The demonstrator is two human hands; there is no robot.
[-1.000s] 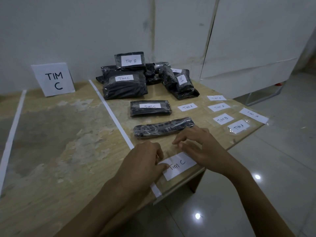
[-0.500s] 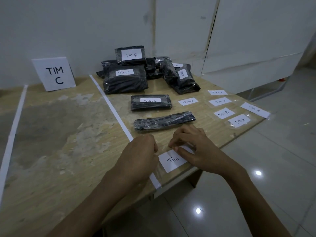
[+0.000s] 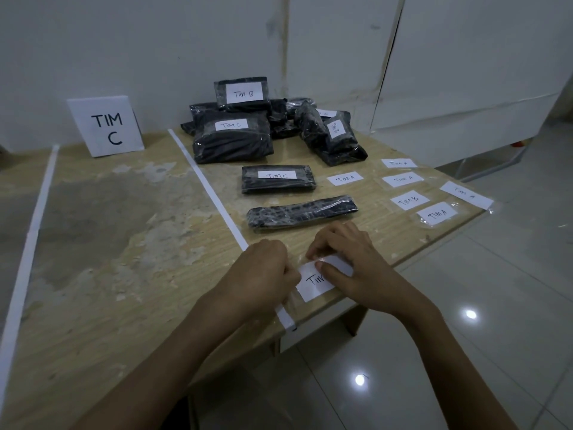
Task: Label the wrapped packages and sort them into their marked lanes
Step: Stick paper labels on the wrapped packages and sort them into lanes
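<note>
Label slip (image 3: 311, 282) reading TIM sits at the desk (image 3: 124, 243) edge, left hand (image 3: 263, 271) pinching its left end, right hand (image 3: 350, 265) gripping its right; unlabelled package (image 3: 302, 212) lies just beyond.

Worn wooden table (image 3: 102, 243) against a white wall (image 3: 124, 41)
Its top is patchy and scuffed; glossy floor tiles (image 3: 496, 305) to the right reflect bright spots of light.
</note>
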